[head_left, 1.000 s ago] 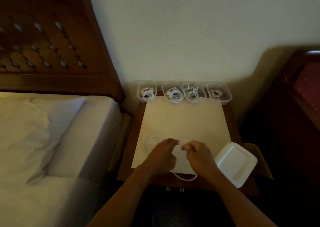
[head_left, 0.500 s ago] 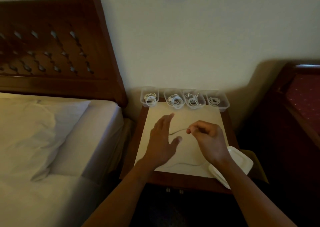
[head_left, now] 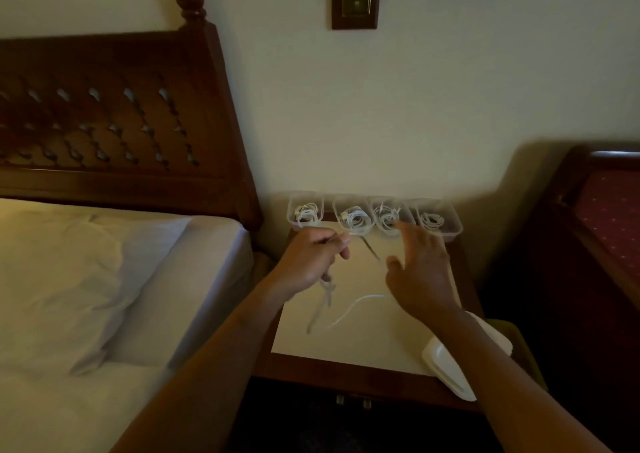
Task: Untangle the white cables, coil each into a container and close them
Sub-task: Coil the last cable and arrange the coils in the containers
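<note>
A loose white cable (head_left: 349,310) trails across the pale mat (head_left: 363,342) on the nightstand. My left hand (head_left: 311,258) pinches one end of it between thumb and fingers, lifted above the mat, and the cable hangs down blurred below the fist. My right hand (head_left: 420,272) hovers over the mat with fingers spread and straight, holding nothing, its fingertips near the third container. Several clear containers stand in a row at the back edge, each with a coiled white cable inside, from the leftmost container (head_left: 305,212) to the rightmost container (head_left: 438,219). None has a lid on.
A stack of white lids (head_left: 450,366) lies at the mat's front right corner, partly under my right forearm. The bed with a pillow (head_left: 86,279) is to the left, a dark wooden chair (head_left: 595,245) to the right, the wall directly behind.
The cable end passed from my right hand to my left. My left hand closed on it and rose toward the containers; my right hand opened and moved back. The view tilted upward.
</note>
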